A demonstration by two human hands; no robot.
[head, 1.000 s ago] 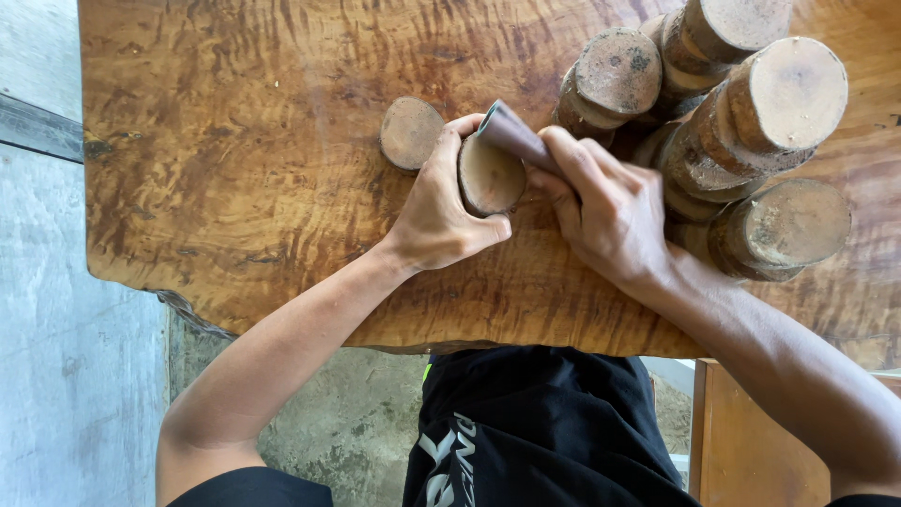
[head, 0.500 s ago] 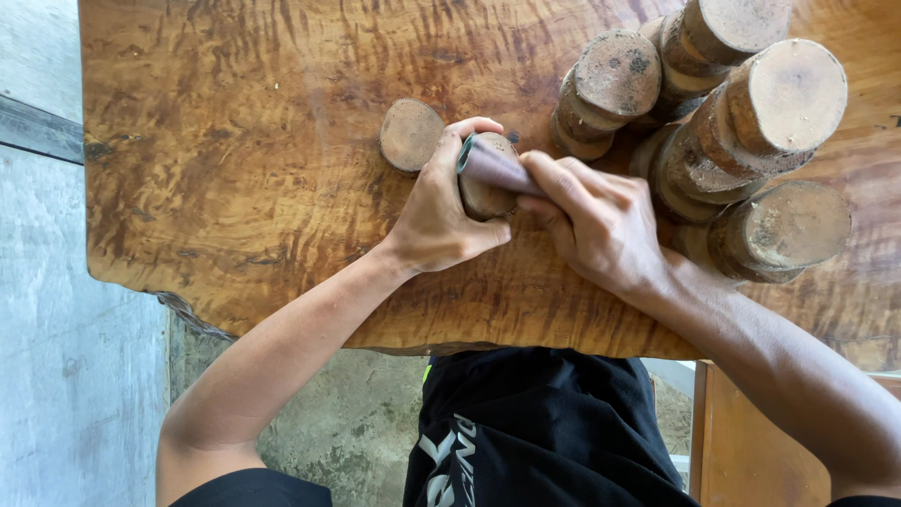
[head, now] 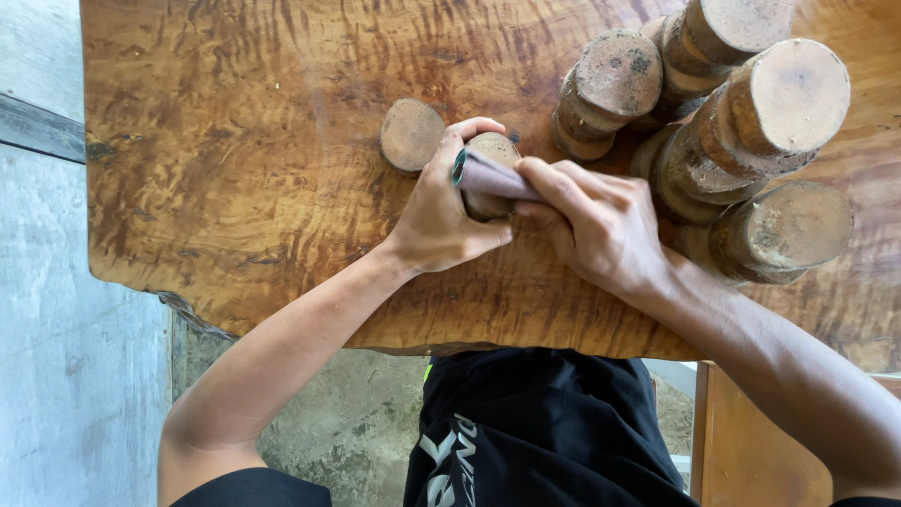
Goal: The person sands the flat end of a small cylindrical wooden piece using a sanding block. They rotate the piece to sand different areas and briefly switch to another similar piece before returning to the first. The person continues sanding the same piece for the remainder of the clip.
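My left hand (head: 441, 211) grips a small round wooden disc (head: 491, 150) on its edge, near the middle of the wooden slab table (head: 235, 169). My right hand (head: 591, 221) pinches a folded piece of sandpaper (head: 493, 176), pressed across the disc's face. Most of the disc is hidden by my fingers and the paper. A second wooden disc (head: 411, 134) lies flat on the slab just left of my left thumb.
Stacks of round wood slices (head: 760, 122) stand at the slab's right, close behind my right hand. The slab's front edge runs just below my wrists. A grey concrete floor (head: 56, 329) lies to the left and a wooden piece (head: 751, 451) at lower right.
The sandpaper slid leftwards across the disc with my right hand, now covering most of its face. My left hand stayed around the disc.
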